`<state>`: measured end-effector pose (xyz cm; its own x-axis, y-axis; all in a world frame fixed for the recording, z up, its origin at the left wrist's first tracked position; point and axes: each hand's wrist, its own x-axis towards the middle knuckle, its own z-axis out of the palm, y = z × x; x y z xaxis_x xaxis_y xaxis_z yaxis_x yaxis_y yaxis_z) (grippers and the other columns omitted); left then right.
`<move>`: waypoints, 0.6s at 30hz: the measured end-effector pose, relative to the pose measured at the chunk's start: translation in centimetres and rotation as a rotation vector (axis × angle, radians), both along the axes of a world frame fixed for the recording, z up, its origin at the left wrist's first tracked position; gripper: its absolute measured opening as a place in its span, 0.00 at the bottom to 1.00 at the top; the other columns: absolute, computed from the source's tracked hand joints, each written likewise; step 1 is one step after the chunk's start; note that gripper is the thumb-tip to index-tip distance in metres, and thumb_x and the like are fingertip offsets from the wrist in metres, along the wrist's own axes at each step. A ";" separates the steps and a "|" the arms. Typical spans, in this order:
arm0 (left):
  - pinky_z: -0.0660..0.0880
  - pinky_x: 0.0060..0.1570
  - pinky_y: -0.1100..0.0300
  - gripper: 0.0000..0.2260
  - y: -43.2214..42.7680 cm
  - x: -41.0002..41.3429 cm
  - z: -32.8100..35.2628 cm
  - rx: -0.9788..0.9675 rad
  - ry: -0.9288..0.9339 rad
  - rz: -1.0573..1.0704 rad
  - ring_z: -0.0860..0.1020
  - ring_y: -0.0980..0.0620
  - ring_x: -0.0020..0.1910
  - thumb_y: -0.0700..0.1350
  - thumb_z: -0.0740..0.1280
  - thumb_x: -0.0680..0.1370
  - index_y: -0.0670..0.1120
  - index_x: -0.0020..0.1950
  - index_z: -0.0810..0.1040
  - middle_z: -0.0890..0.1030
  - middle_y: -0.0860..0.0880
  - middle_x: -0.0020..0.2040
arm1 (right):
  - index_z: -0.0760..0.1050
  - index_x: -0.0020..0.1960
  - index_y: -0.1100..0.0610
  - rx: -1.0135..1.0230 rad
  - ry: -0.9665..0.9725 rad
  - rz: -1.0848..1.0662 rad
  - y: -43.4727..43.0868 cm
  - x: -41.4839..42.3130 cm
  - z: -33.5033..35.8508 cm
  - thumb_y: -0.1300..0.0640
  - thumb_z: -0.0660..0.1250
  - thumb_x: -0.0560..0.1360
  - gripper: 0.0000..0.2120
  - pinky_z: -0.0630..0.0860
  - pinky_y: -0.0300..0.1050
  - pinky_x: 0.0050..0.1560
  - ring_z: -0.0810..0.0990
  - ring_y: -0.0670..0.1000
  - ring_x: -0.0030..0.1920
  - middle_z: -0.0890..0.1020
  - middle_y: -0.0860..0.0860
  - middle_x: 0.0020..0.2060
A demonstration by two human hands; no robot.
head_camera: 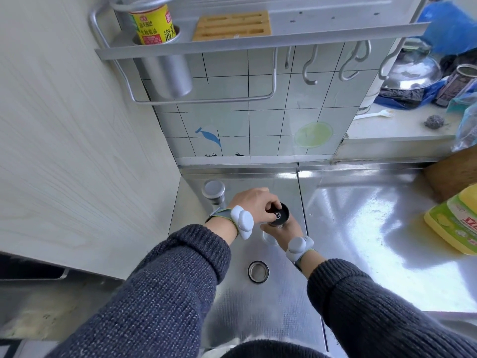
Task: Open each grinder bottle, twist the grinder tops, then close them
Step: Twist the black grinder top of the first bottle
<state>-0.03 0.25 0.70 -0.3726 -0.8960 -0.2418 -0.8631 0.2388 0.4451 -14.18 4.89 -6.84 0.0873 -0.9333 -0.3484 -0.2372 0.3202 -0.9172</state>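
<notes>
A grinder bottle (280, 217) with an exposed black grinder top stands on the steel counter (361, 228), seen from above. My left hand (254, 202) reaches over it, fingers pinching the left side of the black top. Below it, my right hand (284, 229) wraps the glass body, which is mostly hidden. A loose steel cap (258, 272) lies open side up on the counter, nearer to me. Further back on the left stands a second grinder bottle (213, 191), its steel cap on.
A wood-pattern panel (77, 151) rises on the left, a tiled wall (258, 120) behind. Overhead hangs a metal rack (232, 40) with a yellow can and hooks. A yellow detergent bottle (454, 220) lies at the right. Pots and bags clutter the raised ledge at the far right.
</notes>
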 end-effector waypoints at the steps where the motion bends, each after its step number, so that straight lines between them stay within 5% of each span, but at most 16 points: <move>1: 0.73 0.43 0.56 0.08 0.1 0.0 -0.1 0.001 0.008 0.006 0.77 0.52 0.46 0.50 0.71 0.73 0.59 0.51 0.83 0.76 0.57 0.44 | 0.78 0.57 0.47 0.001 -0.001 -0.001 0.1 0.0 0.2 0.62 0.73 0.72 0.17 0.78 0.46 0.55 0.83 0.51 0.52 0.86 0.50 0.51; 7: 0.63 0.34 0.60 0.06 0.6 -0.2 -0.5 -0.071 0.013 0.039 0.75 0.53 0.43 0.49 0.70 0.74 0.57 0.50 0.83 0.73 0.57 0.41 | 0.79 0.52 0.51 -0.047 0.002 0.016 0.0 0.2 0.4 0.62 0.73 0.72 0.11 0.77 0.47 0.52 0.82 0.50 0.48 0.85 0.53 0.46; 12: 0.65 0.41 0.58 0.07 1.4 -0.7 -0.7 -0.105 0.003 0.089 0.78 0.50 0.48 0.50 0.69 0.75 0.54 0.52 0.82 0.72 0.58 0.42 | 0.78 0.50 0.57 -0.082 -0.002 0.053 -0.1 0.0 0.8 0.63 0.73 0.73 0.07 0.76 0.49 0.52 0.78 0.47 0.44 0.81 0.48 0.40; 18: 0.67 0.42 0.58 0.07 1.5 -0.8 -0.5 -0.079 0.027 0.119 0.78 0.51 0.48 0.53 0.71 0.75 0.54 0.51 0.82 0.74 0.58 0.43 | 0.78 0.47 0.51 -0.092 0.040 0.036 -0.1 0.2 0.5 0.54 0.73 0.70 0.07 0.75 0.50 0.51 0.78 0.45 0.42 0.81 0.44 0.38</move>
<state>-0.84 1.72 0.19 -0.2679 -0.9501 -0.1601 -0.8752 0.1705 0.4527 -13.98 4.77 -6.36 0.1089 -0.9581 -0.2648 -0.2836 0.2253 -0.9321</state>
